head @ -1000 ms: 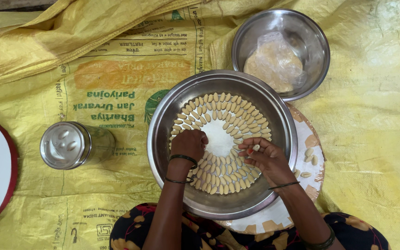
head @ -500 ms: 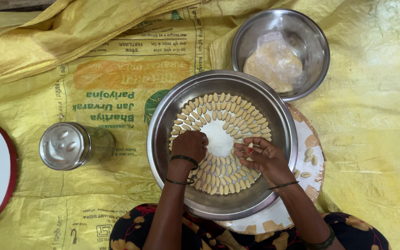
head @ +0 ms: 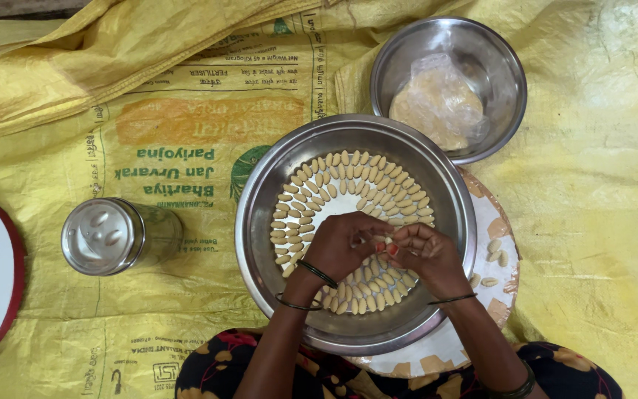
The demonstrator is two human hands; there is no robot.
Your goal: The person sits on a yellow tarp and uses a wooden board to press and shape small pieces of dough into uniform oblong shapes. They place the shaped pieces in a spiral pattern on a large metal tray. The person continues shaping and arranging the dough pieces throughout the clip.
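Both hands met over the steel basin, w/ small oval dough pieces laid in rings inside. Left hand curled, fingertips pinching a small piece at the basin's centre. Right hand half-closed, fingertips on the same piece. Smaller steel bowl w/ bagged dough sat behind; steel tumbler lay well to the left.

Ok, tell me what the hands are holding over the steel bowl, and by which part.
Both hands, left hand and right hand, meet fingertip to fingertip over the large steel bowl. Something small seems pinched between them; the fingers hide what it is and where.
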